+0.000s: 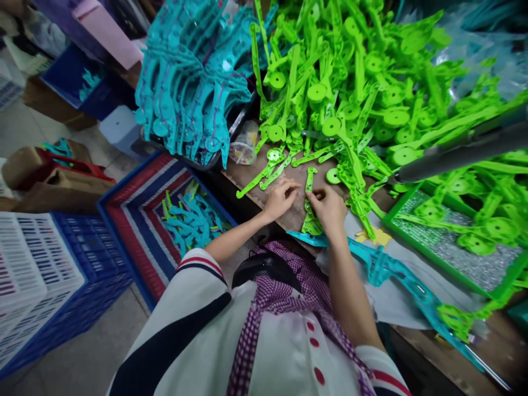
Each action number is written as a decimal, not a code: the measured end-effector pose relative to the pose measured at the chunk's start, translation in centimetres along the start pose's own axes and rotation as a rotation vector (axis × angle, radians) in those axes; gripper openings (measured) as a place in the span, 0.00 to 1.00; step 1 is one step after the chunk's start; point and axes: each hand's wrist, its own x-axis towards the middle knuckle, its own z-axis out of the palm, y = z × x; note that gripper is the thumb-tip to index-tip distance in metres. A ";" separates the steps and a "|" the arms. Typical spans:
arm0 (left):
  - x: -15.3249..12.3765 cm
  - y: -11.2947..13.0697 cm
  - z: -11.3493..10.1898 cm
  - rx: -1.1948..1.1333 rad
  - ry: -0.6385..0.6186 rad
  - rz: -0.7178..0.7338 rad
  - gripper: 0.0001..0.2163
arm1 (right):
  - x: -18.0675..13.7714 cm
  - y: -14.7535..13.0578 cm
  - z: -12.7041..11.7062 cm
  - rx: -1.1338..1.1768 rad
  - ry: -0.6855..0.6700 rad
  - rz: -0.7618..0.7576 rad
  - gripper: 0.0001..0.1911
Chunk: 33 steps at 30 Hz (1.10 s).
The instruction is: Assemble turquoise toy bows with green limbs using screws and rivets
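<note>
My right hand (332, 210) pinches the edge of a long, narrow bright-green plastic part (310, 190) that lies lengthwise on the brown worktop (258, 165). The part's wide end points toward my body. Left of it, my left hand (282, 199) rests low over the worktop, fingers stretched and a little curved, with nothing seen in them. Two similar slim green parts (258, 180) lie just beyond the left hand. Close to my right wrist is a long turquoise plastic part (381, 264), partly hidden by my forearm.
A large heap of green parts (330, 93) covers the back. Stacked turquoise parts (193, 93) fill a black tray at back left. A green tray (449, 261) holds small clear pieces. A dark rod (457, 148) juts in from the right. A striped bin (127, 220) stands left.
</note>
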 end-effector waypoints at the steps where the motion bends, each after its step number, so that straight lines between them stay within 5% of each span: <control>1: -0.1 0.1 0.0 0.005 -0.004 0.003 0.10 | 0.1 -0.2 -0.1 -0.019 -0.003 0.003 0.17; 13: -0.4 0.5 0.4 0.201 -0.165 0.067 0.13 | 0.0 0.6 -0.1 -0.033 -0.019 -0.113 0.19; 22: -0.4 0.3 0.6 0.225 -0.167 0.080 0.14 | 1.6 0.2 0.3 0.003 -0.106 -0.002 0.09; 26: -0.4 0.3 0.3 0.211 -0.162 0.112 0.14 | 0.9 -0.3 0.3 0.080 -0.065 0.018 0.12; 29: -0.5 0.4 -0.1 0.186 -0.126 0.088 0.14 | -1.3 0.8 -2.1 0.283 -0.066 -0.079 0.21; 33: -0.2 0.2 -0.3 0.119 -0.040 0.056 0.13 | -3.9 4.7 -9.0 0.348 0.108 -0.148 0.20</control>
